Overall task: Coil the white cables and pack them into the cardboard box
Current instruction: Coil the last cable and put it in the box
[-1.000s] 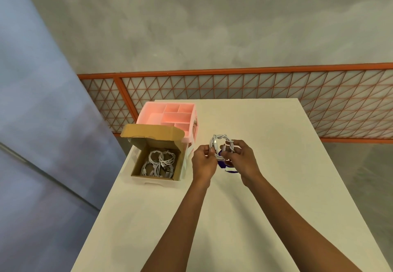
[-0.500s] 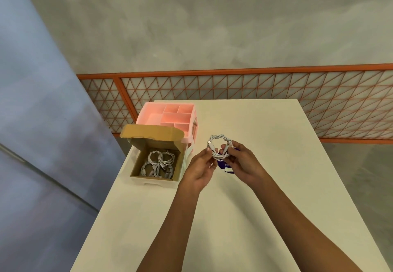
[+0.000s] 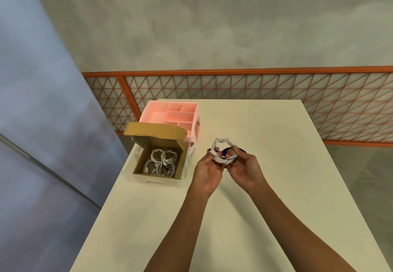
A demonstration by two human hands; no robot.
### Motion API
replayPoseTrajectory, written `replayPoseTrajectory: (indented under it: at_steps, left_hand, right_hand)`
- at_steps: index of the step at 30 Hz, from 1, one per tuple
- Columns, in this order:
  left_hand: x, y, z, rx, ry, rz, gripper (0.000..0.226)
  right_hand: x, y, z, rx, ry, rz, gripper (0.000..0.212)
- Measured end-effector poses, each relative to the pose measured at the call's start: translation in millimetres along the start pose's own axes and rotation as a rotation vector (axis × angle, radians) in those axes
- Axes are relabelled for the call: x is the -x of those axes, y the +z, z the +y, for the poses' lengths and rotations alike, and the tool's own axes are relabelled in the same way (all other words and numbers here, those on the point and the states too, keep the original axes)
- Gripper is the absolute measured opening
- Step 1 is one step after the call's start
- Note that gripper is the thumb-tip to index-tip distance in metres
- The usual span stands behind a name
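Head view: a dark blue thing [image 3: 240,150] sits mostly hidden behind the coiled cable [image 3: 222,142]; left hand [image 3: 207,172] and right hand [image 3: 245,170] pinch its lower arc above the table [image 3: 265,197]; the ring's opening faces the camera, one end poking left; other cables [image 3: 162,161] fill the cardboard box [image 3: 156,131].

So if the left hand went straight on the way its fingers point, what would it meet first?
Beyond the coiled cable the left hand grips, the way looks free: bare table to its far edge. The dark blue object lies just right of that line, though depth is unclear.
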State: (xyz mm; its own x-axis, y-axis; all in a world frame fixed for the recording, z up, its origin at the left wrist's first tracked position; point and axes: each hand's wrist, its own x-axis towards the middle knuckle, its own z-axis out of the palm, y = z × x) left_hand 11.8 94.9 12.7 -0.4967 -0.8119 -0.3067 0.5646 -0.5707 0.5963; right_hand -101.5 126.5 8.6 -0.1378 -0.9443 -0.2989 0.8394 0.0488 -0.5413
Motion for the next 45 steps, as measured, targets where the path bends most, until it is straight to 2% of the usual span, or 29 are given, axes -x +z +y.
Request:
replayPoseTrajectory:
  at_steps: [1,2,5,9,12,16,22,26,35,40,43,45]
  left_hand:
    - [2,0,1,0.023,0.008,0.054,0.016]
    - [3,1,1,0.05,0.017,0.093,0.012]
    - [1,-1,5,0.039,0.041,0.186,0.033]
    - [-1,-6,4,-0.263,0.166,0.247,0.036]
    - [0,-16,-1,-0.462,0.284,0.368,0.023]
    - [4,-28,0,-0.567,0.371,0.401,0.006]
    - [11,-63,7,-0.732,0.266,0.405,0.008]
    - [18,-92,26,-0.764,0.276,0.4,0.016]
    - [13,-159,92,-0.838,0.298,0.606,0.03]
    - [-3,-169,124,-0.917,0.225,0.616,0.029]
    - [-17,-172,131,-1.024,0.146,0.537,0.031]
    - [-22,-168,133,-1.094,0.154,0.516,0.032]
  right_hand:
    - [-1,1,0,0.038,0.001,0.003,0.018]
    - [-1,3,0,0.084,0.001,0.006,0.015]
    - [0,9,0,0.229,-0.02,0.063,0.013]
    - [3,11,0,0.401,-0.095,0.139,0.01]
    - [4,9,3,0.526,-0.141,0.185,0.011]
    - [3,4,10,0.719,-0.206,0.248,0.015]
    - [0,-4,35,0.841,-0.183,0.387,0.01]
    - [-8,3,65,0.943,-0.151,0.338,0.014]
    - [-42,58,130,1.131,-0.033,0.165,0.028]
    - [-66,86,149,1.138,0.0,0.171,0.03]
    - [-78,95,154,1.179,0.046,0.186,0.032]
    - [-83,99,156,1.204,0.065,0.197,0.034]
